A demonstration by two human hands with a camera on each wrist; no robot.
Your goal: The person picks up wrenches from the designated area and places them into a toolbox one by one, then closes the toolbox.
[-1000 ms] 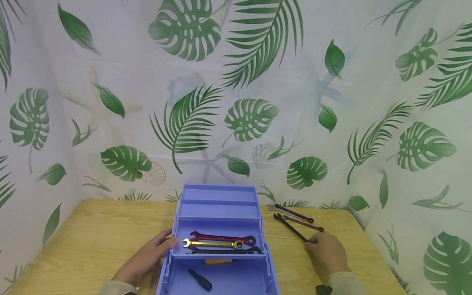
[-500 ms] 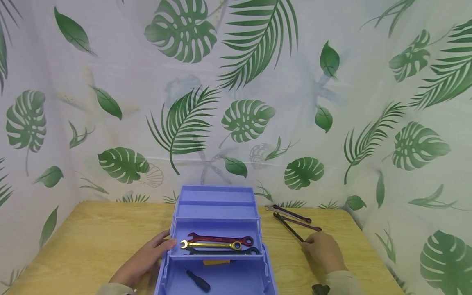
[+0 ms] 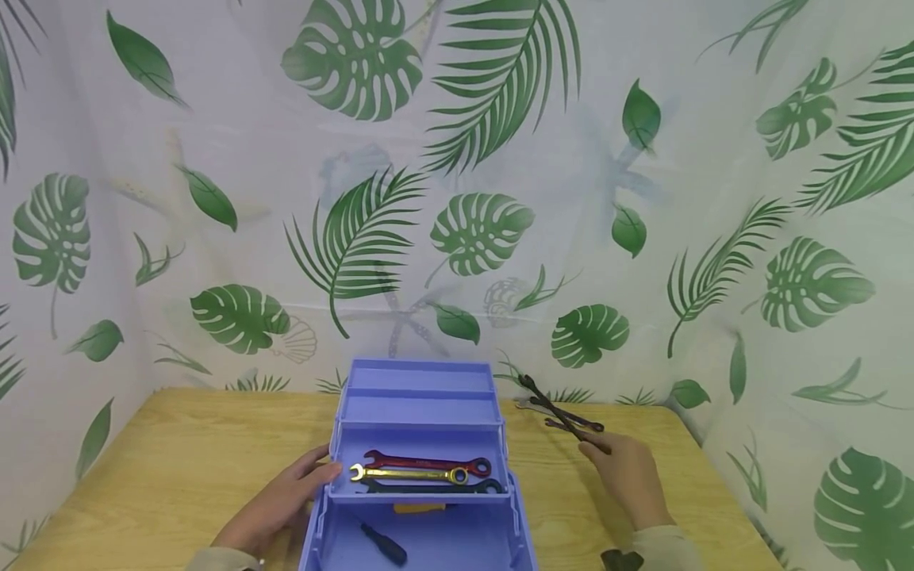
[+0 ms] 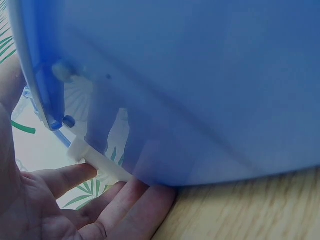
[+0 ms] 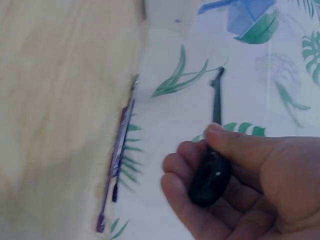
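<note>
My right hand (image 3: 628, 476) holds a black combination wrench (image 3: 553, 408) by its ring end, and its open end points up and away from me. In the right wrist view, the black wrench (image 5: 217, 102) stands out past the thumb, with the ring end against the curled fingers. At the left side of a blue toolbox (image 3: 421, 539), my left hand (image 3: 286, 492) has its thumb at the edge of the raised tray. In the left wrist view, its fingertips (image 4: 135, 187) touch the box's lower side. A red wrench (image 3: 428, 461), a gold wrench (image 3: 410, 474) and a dark wrench (image 3: 428, 488) lie in that tray.
Several more wrenches lie at the back right of the wooden table (image 3: 214, 452), including a purple wrench (image 5: 120, 142). A black screwdriver (image 3: 385, 544) and a yellow-handled tool (image 3: 419, 507) are in the toolbox's bottom. A leaf-printed cloth (image 3: 400, 262) hangs behind the table.
My right hand has raised the black wrench off the table, and its open end has swung up over the other wrenches. The left hand stays at the toolbox.
</note>
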